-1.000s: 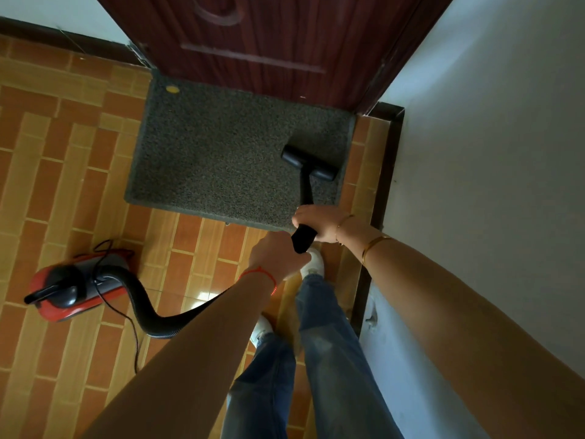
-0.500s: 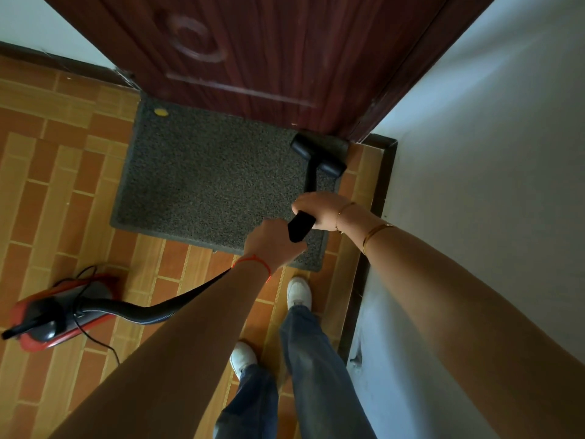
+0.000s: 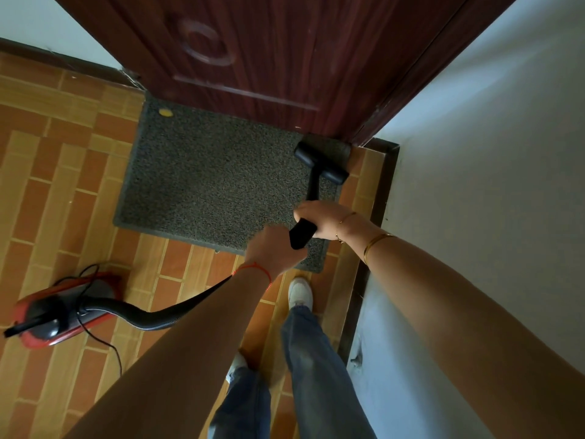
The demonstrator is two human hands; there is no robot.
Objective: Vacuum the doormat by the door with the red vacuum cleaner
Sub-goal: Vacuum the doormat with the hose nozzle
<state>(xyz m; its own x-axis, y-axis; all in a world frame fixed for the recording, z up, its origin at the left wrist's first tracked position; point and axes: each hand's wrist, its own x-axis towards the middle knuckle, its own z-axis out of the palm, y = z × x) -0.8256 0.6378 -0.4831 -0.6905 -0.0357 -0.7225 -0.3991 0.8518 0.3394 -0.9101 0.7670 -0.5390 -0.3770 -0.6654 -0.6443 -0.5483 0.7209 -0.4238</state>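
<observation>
Black T-shaped nozzle sits on the speckled grey doormat's corner nearest the dark wooden door — right hand fingers wrapped round the black wand, left hand fingers curled round it just below.

Both arms reach forward, right hand curled in a grip, left hand seemingly clenched just behind it.

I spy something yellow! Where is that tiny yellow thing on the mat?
Find the dark red door, then the grey doormat lying in front of it. The yellow speck sits in the mat's far left corner, the only bright spot on it.
</observation>
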